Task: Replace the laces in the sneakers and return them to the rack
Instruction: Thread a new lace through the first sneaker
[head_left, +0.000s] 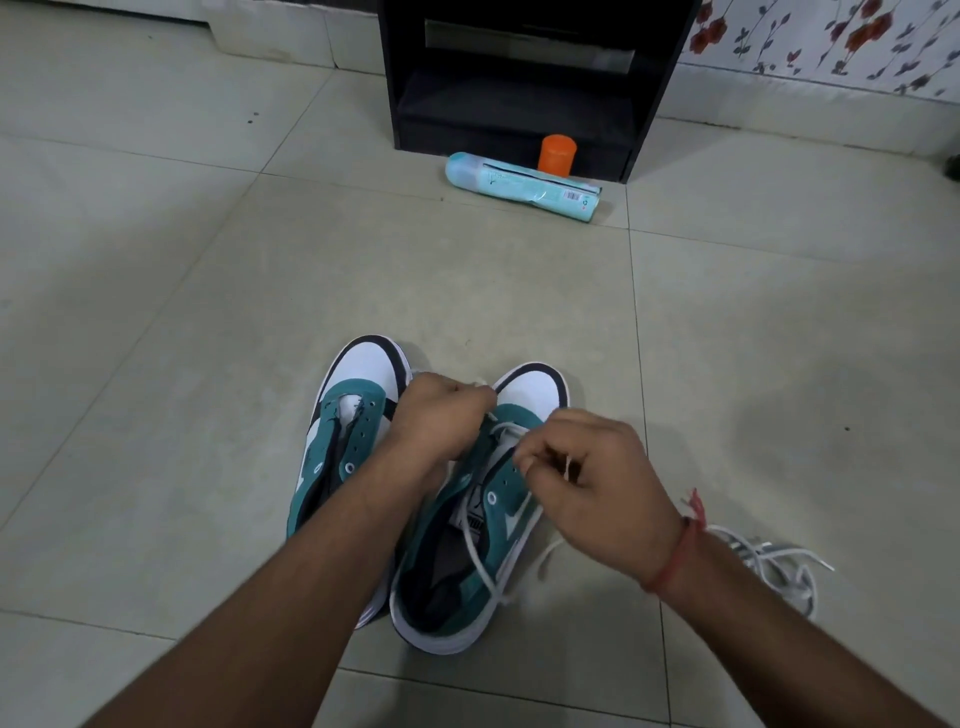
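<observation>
Two teal-and-white sneakers stand side by side on the tiled floor (208, 322): left sneaker (343, 441) unlaced, right sneaker (467, 566) partly threaded with one white lace (485, 561). Left hand (441, 415) and right hand (587, 483) each pinch that lace. One loose lace pile (779, 564) lies at right.

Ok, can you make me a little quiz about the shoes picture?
1. True or false: both sneakers already have laces in.
2. Which sneaker is being laced? A: left sneaker B: right sneaker
3. What stands beside the lying spray can?

Key:
1. False; the left one's eyelets are bare.
2. B; the left hand and right hand both pinch its white lace.
3. An orange cap.
</observation>
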